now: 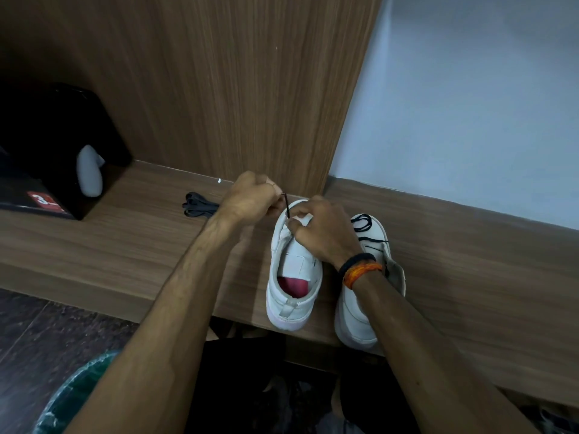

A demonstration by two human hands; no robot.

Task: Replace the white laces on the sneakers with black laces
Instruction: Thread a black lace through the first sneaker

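Where the wooden table [131, 245] meets the upright wood panel [219, 89]: two white sneakers, side by side, heels toward the near edge.

Left sneaker [293, 277]: tongue exposed, red insole visible inside, eyelets bare apart from one black lace end at the toe end. Right sneaker [360, 317]: just beside the first, partly hidden under the right forearm, threaded with a black lace [365, 222] lying loose over its toe.

Left hand [250, 198]: grip closed, fingers pinching the tip of a black lace end [286, 205] above the left sneaker's toe. Right hand [322, 233]: grip closed, fingertips pinching the left sneaker's upper by the eyelets; black and orange wrist bands [362, 269] on the wrist.

Spare black lace bundle [197, 204]: flat on the table, left of the left hand, near the panel.

Black box [53, 151]: far left on the table, red label on its near face.

Pale wall [470, 104]: right of the panel.
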